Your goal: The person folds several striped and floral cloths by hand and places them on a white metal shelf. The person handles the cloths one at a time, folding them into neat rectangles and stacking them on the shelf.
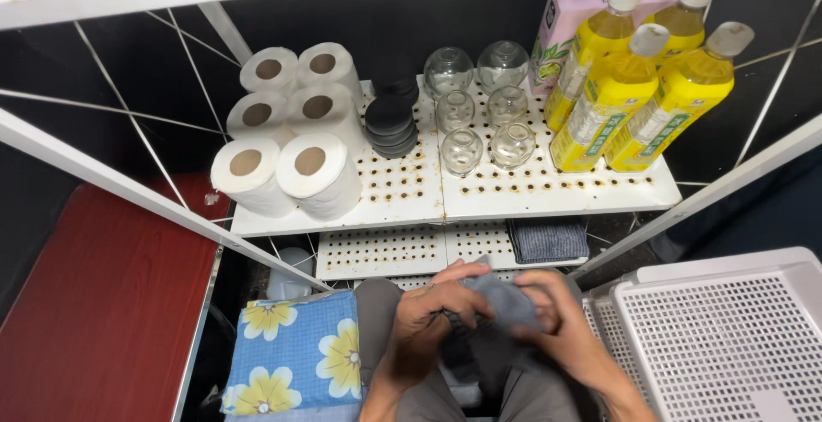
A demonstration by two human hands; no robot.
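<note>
Below, both hands clutch a grey cloth (505, 300) over the lap: left hand (425, 317) and right hand (556, 323) curl tight around it. Beside them a white basket (728, 336); yellow oil bottles (638, 97) stand full on the shelf (411, 195).

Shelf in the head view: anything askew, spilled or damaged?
Nothing spilled or toppled. The white perforated shelf has rusty brown stains around its holes. Rolls, jars and bottles sit in tidy groups. Both hands hold a grey cloth.

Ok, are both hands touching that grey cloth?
Touching. The head view shows the left hand and the right hand both wrapped around the grey cloth, fingers pressed into its folds.
</note>
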